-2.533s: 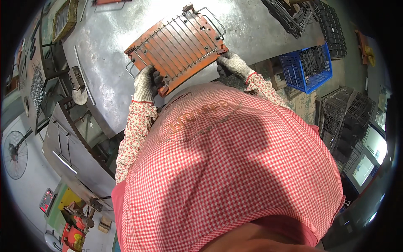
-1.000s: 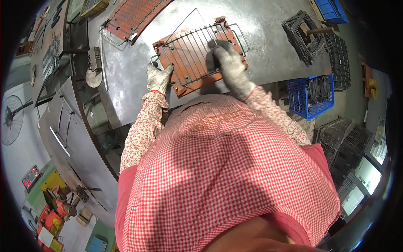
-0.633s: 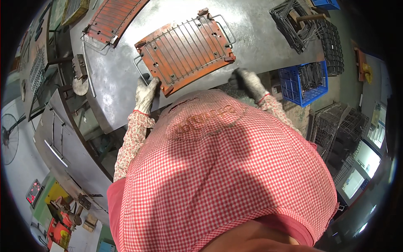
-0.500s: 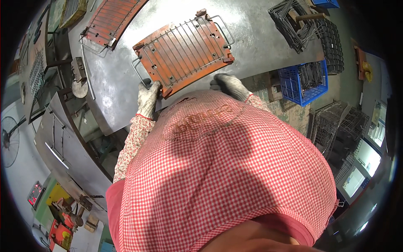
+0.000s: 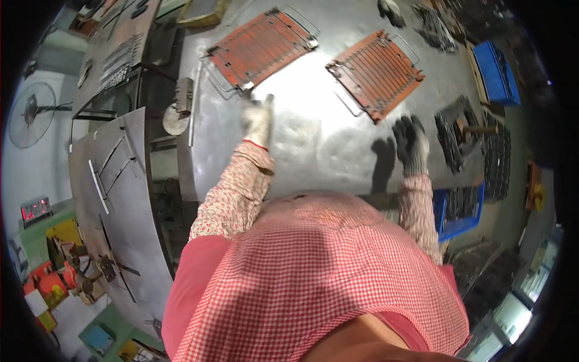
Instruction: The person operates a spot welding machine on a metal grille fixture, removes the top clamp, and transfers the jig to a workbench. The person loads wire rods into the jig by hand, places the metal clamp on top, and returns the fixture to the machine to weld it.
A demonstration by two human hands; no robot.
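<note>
Two orange-red rectangular plates carry wire grates with bent wire handles at their ends: a left plate (image 5: 262,48) and a right plate (image 5: 377,75), both flat on a metal table (image 5: 301,142). My left hand (image 5: 258,123), in a pale glove, reaches to the left plate's near corner. Its fingertips are blurred but look apart; whether they touch the plate, I cannot tell. Over the table, close to the right plate's near corner, is my right hand (image 5: 412,145). That hand wears a grey glove with dark fingers, spread and holding nothing; its shadow falls beside it.
Another person's gloved hand (image 5: 392,12) shows at the far edge. At right lie a pile of dark wire parts (image 5: 449,136), a hammer-like wooden handle (image 5: 480,130) and a blue crate (image 5: 443,217). A metal block (image 5: 184,95) and a round disc (image 5: 175,120) sit at the left edge.
My hands have left the near edge of the right plate, which now lies farther from me. My left hand has moved toward the left plate. The view has turned, and another person's hand has appeared.
</note>
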